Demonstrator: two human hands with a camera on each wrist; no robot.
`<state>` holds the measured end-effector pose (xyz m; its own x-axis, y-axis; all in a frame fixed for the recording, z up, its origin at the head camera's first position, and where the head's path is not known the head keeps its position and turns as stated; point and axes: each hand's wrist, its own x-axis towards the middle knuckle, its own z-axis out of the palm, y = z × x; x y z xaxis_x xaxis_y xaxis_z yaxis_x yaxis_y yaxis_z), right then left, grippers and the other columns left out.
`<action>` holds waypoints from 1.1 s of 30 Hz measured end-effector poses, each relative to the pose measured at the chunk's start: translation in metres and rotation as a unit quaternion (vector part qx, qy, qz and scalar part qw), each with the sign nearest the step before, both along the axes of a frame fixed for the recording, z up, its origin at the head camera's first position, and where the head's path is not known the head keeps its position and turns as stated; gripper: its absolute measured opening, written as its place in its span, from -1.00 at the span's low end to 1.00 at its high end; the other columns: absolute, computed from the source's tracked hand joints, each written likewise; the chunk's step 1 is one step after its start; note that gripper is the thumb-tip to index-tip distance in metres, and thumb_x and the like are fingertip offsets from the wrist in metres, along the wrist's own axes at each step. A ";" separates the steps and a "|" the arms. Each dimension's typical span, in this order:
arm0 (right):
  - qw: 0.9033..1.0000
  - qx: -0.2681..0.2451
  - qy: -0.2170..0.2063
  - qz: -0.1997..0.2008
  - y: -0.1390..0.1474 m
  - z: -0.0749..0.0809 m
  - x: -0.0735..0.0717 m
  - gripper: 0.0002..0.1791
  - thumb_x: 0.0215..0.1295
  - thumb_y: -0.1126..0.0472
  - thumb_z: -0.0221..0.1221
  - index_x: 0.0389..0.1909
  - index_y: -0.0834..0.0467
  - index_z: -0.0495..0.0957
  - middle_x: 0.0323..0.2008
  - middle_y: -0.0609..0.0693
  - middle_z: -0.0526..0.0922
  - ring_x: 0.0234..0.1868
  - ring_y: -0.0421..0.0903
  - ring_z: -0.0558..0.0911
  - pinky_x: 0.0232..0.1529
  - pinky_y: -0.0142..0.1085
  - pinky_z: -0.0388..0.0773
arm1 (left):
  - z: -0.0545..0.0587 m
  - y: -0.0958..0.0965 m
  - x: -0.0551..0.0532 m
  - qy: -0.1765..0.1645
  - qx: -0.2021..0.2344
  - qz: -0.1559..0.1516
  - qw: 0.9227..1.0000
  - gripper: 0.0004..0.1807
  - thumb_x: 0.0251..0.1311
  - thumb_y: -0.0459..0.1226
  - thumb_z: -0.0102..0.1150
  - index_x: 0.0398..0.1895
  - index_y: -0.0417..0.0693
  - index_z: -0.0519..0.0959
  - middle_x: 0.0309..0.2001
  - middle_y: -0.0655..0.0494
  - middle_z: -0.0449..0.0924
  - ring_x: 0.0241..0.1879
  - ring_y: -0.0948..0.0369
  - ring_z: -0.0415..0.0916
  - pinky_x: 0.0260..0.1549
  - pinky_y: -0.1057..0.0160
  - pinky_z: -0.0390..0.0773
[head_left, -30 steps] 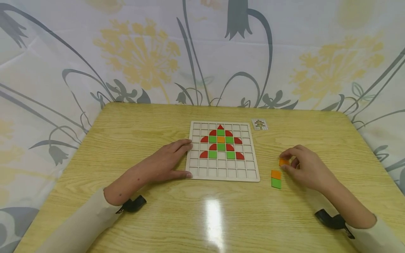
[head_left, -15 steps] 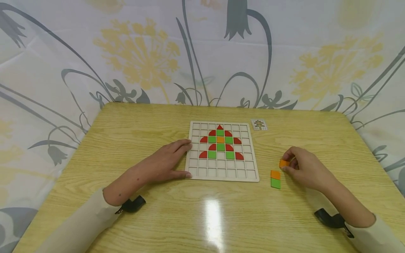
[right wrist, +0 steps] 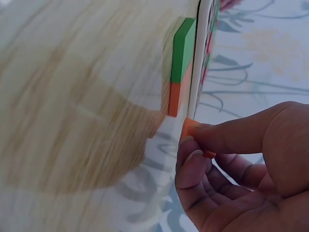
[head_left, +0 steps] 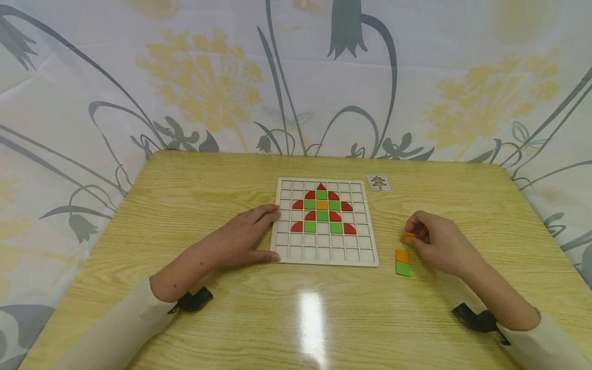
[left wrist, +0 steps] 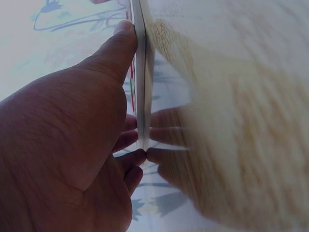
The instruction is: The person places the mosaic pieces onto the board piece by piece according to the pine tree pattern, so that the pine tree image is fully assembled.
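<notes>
My left hand (head_left: 240,234) rests against the left edge of a pale wooden grid board (head_left: 296,252), thumb and fingertips touching its side. Red, green and one orange tile (head_left: 321,205) form a tree shape in the board's cells. To the right of the board, my right hand (head_left: 441,244) pinches an orange square tile (head_left: 408,237) between thumb and fingers. The right wrist view shows this held tile (right wrist: 189,128) close up, partly covered by the fingertips. Just below it in the head view, another orange tile (head_left: 402,256) lies touching a green tile (head_left: 403,269) on the table.
A small card (head_left: 378,183) printed with a tree pattern on a grid lies beyond the board's upper right corner. The wooden table (head_left: 222,180) ends at a flowered cloth (head_left: 296,77) behind it. Light glares on the table's front part.
My right hand has shifted slightly to the left with the orange tile, which now shows less of its face. My left hand stays against the board, and the tiles on the board are unchanged.
</notes>
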<state>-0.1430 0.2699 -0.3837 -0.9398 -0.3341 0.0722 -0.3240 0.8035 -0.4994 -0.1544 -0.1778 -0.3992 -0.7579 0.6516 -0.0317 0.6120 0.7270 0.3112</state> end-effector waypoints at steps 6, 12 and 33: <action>1.000 -0.025 -0.009 0.015 -0.015 0.002 -0.002 -0.85 0.31 0.43 0.36 -0.20 0.19 0.60 -0.33 -0.06 0.66 -0.35 -0.16 0.55 -0.36 -0.37 0.53 | 0.000 -0.001 0.000 0.002 0.000 -0.005 1.000 0.09 0.34 0.27 0.31 0.69 -0.18 0.14 0.67 -0.11 0.06 0.61 -0.08 0.14 0.52 -0.16 0.26; 0.998 -0.049 -0.007 0.036 -0.036 0.004 -0.004 -0.86 0.29 0.46 0.31 -0.23 0.19 0.61 -0.33 -0.06 0.66 -0.36 -0.16 0.54 -0.36 -0.36 0.53 | 0.002 -0.001 0.001 0.003 0.002 -0.008 1.000 0.08 0.35 0.26 0.31 0.68 -0.19 0.15 0.67 -0.11 0.07 0.61 -0.08 0.14 0.52 -0.16 0.27; 0.993 -0.074 -0.014 0.087 -0.110 0.005 -0.024 -0.89 0.36 0.41 0.31 -0.22 0.15 0.64 -0.31 -0.05 0.68 -0.34 -0.12 0.57 -0.31 -0.29 0.57 | -0.001 0.000 -0.002 -0.002 0.004 0.000 1.000 0.10 0.33 0.28 0.31 0.67 -0.20 0.14 0.66 -0.07 0.08 0.62 -0.04 0.12 0.54 -0.13 0.25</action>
<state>-0.1667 0.1599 -0.3791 -0.8716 -0.4784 0.1068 -0.4347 0.6535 -0.6197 -0.1559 -0.1778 -0.4004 -0.7579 0.6518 -0.0291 0.6108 0.7245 0.3195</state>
